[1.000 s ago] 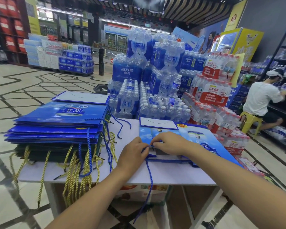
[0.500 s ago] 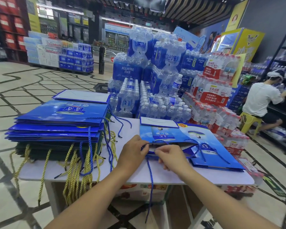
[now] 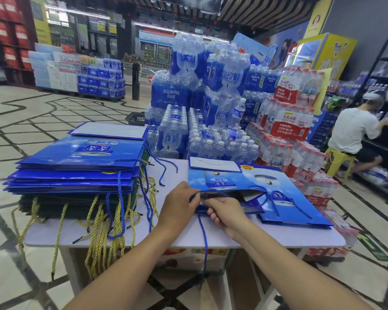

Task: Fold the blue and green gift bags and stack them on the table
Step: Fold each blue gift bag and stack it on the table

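A flattened blue gift bag (image 3: 213, 181) lies on the white table (image 3: 99, 236) just ahead of me, its mouth edge lifted and partly open toward me. My left hand (image 3: 179, 203) pinches the upper edge of that mouth at its left corner. My right hand (image 3: 226, 212) grips the lower edge beside it. A blue rope handle (image 3: 203, 242) hangs off the table's front. Another blue bag (image 3: 285, 198) lies flat under it to the right. On the left stands a tall stack of folded blue bags (image 3: 81, 162) over dark green bags (image 3: 76, 203).
Yellow and blue rope handles (image 3: 99, 240) dangle off the stack over the table's front edge. Shrink-wrapped water bottle packs (image 3: 211, 121) rise right behind the table. A person in a white shirt (image 3: 354, 133) sits on a yellow stool at the shelves to the right.
My right hand has pulled back from on top of the bag to its near edge. Both hands now hold the bag's mouth, which has opened a little.
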